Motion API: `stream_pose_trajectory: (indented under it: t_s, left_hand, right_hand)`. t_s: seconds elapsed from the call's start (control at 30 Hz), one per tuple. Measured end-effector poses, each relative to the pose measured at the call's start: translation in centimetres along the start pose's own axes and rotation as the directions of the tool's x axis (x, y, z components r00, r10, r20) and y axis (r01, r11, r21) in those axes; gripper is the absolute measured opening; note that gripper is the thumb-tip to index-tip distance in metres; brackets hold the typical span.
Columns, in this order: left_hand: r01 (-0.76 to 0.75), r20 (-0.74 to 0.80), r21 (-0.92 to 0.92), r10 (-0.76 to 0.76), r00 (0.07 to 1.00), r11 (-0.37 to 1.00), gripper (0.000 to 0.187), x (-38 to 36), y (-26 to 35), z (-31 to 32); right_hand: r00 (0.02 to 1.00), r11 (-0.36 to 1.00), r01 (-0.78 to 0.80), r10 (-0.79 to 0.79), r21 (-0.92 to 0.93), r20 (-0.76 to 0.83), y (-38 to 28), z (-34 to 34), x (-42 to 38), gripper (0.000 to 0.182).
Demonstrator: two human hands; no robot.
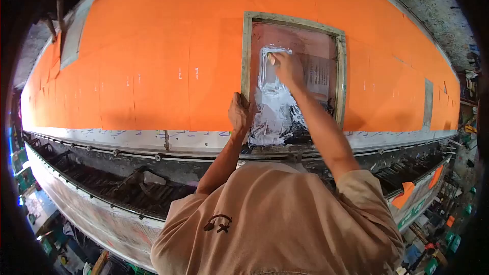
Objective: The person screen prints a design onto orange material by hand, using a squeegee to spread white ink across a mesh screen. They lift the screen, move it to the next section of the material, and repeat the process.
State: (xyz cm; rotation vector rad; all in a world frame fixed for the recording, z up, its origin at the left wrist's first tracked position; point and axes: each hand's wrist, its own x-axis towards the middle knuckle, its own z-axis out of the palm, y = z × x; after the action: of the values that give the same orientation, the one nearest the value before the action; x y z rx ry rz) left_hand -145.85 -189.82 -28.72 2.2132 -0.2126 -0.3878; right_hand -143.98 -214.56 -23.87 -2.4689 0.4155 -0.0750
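Wooden frame [247, 56] on orange sheeting [153, 35], left hand [238, 113] grip clamped on its lower left rail. Inside frame, upper left, right hand [288, 69] grip pinched on small piece [272, 60], mostly hidden, at whitish paste [275, 99] smeared down frame's left half.

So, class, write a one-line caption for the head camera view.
Left hand at the side of a frame, right hand over pale smears inside it, on a broad orange surface.
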Motion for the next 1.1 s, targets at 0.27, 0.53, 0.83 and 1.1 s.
stream_pose_trajectory:
  t_s: [0.27,0.53,0.83,1.1]
  left_hand:
    - [-0.108,-0.103,-0.071,0.100,0.990,0.992,0.034,0.1,2.0,0.0]
    - [0.049,-0.107,-0.034,-0.052,0.993,0.998,0.038,-1.3,9.5,15.2]
    - [-0.141,-0.138,0.112,0.156,0.978,0.984,0.043,-7.1,10.8,23.5]
    - [-0.070,-0.147,0.329,0.125,0.981,0.942,0.044,-7.3,11.1,23.1]
  right_hand:
    - [0.944,0.999,0.022,-0.028,-0.024,-0.329,3.7,-2.8,-19.1,0.021]
    - [0.457,0.445,-0.490,0.863,0.750,-0.214,30.7,-15.3,-27.8,0.020]
    - [0.529,0.412,-0.376,0.831,0.830,-0.173,40.7,-18.2,-36.2,0.054]
    - [0.566,0.549,-0.570,0.802,0.611,-0.192,36.8,-16.0,-35.3,0.058]
